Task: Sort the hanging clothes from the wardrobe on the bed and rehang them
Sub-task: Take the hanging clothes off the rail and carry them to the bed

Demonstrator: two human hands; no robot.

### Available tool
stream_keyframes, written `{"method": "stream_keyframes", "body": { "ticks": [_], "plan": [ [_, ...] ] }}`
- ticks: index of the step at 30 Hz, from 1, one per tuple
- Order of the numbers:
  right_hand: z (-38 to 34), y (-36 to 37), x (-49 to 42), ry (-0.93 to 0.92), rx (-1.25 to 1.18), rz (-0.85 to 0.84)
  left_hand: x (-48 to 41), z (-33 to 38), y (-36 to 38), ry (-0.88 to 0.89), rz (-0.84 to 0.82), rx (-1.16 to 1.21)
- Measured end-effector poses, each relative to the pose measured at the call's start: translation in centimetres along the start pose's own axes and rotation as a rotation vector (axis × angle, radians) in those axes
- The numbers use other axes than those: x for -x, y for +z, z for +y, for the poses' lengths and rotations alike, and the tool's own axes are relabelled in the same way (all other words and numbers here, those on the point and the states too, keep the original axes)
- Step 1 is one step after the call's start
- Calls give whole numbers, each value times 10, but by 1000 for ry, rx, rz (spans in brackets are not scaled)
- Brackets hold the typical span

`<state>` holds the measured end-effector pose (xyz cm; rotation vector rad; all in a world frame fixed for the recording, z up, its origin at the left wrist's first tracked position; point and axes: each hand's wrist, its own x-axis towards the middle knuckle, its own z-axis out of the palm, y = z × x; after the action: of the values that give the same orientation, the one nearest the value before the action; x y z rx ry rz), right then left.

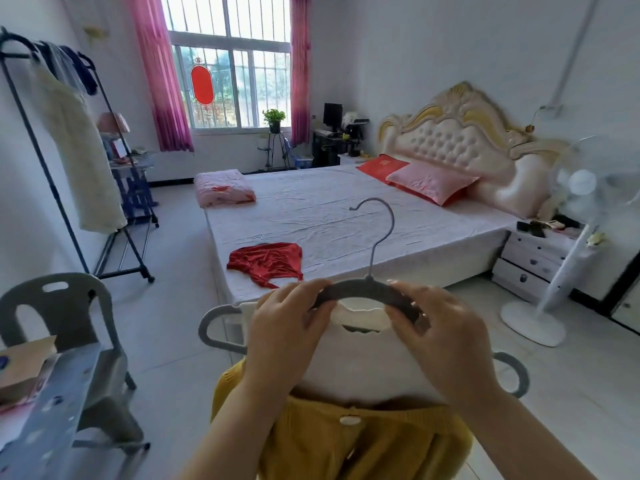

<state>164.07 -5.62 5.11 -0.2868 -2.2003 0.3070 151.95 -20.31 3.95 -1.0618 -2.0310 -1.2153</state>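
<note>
I hold a grey hanger with a metal hook in front of me, over the foot of the bed. My left hand grips its left shoulder and my right hand grips its right shoulder. A white knit top hangs on it, its collar just under the bar. Below it is a yellow knit garment with a white button. A red garment lies crumpled on the near left corner of the bed. At the left stands a black clothes rack with a cream garment and darker clothes on it.
A grey plastic chair and a metal stand holding a cardboard piece stand at the near left. A folded pink quilt and pillows lie on the bed. A white nightstand and a standing fan are at the right.
</note>
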Motion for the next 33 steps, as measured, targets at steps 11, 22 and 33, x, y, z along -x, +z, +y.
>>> {"method": "stream_keyframes", "body": {
  "ticks": [11,22,33],
  "plan": [
    [64,165,-124,-74,-188,-96,-87,-139,76,-217,61,-30],
    [152,317,-265,-87,-318,-230,-202,-263,176,-350,64,-112],
    [199,509,-373,-97,-325,-280,-299,-446,255,-362,54,-97]
  ]
}}
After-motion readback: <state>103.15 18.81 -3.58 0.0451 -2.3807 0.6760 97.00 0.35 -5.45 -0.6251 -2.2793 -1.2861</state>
